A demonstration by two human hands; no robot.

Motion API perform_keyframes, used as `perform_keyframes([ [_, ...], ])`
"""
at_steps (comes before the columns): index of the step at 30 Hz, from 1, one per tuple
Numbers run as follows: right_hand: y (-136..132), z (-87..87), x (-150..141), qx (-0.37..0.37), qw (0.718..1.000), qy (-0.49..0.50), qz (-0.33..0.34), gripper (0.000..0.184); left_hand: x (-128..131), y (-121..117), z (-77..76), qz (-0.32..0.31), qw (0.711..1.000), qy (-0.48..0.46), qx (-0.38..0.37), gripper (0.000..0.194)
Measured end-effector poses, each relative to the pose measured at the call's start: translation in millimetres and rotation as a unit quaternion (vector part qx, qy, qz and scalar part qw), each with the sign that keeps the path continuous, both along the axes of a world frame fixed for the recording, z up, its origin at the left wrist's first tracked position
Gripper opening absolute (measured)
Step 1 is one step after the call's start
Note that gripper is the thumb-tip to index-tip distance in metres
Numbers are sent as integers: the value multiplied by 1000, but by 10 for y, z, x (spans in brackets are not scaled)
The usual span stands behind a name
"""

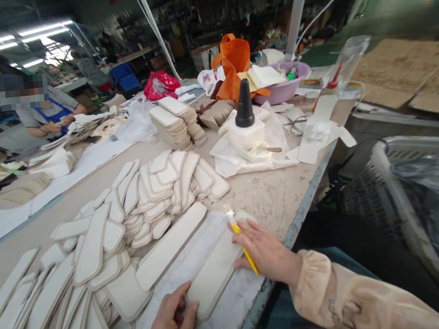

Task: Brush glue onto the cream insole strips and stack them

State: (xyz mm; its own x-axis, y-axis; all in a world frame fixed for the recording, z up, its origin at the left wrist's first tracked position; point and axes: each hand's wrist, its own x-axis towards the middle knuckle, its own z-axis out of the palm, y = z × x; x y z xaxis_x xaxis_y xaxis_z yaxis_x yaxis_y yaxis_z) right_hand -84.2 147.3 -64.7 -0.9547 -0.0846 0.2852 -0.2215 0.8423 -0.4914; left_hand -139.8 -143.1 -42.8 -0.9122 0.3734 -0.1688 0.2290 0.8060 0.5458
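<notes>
A long pale strip with rounded ends (215, 269) lies on a whitish sheet at the table's front edge. My left hand (173, 321) pinches the near end of this strip between thumb and fingers. Over its far end, my right hand (265, 248) holds a yellow-handled brush (245, 248), whose tip carries whitish paste; some fingers also touch the strip. Another similar strip (173, 245) lies parallel, just to the left. Beyond it spreads a large heap of such pale pieces (155, 187).
A white tub with a black cone (244, 107) stands on plastic sheeting, scissors (294, 125) beside it. Behind are stacked pieces (174, 122), an orange bag (232, 63) and a purple basin (285, 87). A grey basket (379, 158) stands right of the table edge. Another person (46, 107) works at far left.
</notes>
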Motion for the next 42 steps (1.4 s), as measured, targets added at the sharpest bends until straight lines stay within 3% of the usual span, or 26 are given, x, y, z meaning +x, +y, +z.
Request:
perform_keyframes([
  [6, 262, -28, 37, -50, 990, 40, -127, 28, -3, 11, 16, 0, 1000, -2, -15, 43],
  [10, 302, -14, -3, -90, 985, 38, -146, 22, 25, 11, 22, 2, 1000, 3, 2, 50],
  [14, 312, -7, -48, -143, 974, 42, -173, 23, 38, 30, 62, -16, 1000, 14, 4, 45],
  [19, 248, 34, -39, -251, 951, 102, -146, 21, 78, 88, 158, -16, 1000, 14, 2, 41],
  [25, 167, 322, -92, -422, 894, 93, -119, 23, 226, 203, 309, -1, 1000, 1, 10, 20],
  [29, 251, 357, -253, -392, 914, 82, -72, 17, 280, 313, 347, 28, 998, -41, 35, 7],
  [32, 329, 311, -352, -371, 922, 85, -76, 18, 298, 401, 372, 57, 990, -66, 114, 6],
  [35, 383, 390, -383, -435, 891, 106, -70, 25, 368, 483, 407, 91, 958, -124, 243, 12],
  [38, 445, 641, -377, -499, 858, 112, -38, 28, 514, 592, 405, 103, 873, -285, 382, 25],
  [40, 501, 835, -368, -523, 847, 96, -17, 29, 634, 709, 372, 110, 810, -392, 422, 39],
  [42, 560, 983, -354, -541, 837, 80, 3, 30, 757, 876, 323, 120, 783, -434, 430, 40],
])
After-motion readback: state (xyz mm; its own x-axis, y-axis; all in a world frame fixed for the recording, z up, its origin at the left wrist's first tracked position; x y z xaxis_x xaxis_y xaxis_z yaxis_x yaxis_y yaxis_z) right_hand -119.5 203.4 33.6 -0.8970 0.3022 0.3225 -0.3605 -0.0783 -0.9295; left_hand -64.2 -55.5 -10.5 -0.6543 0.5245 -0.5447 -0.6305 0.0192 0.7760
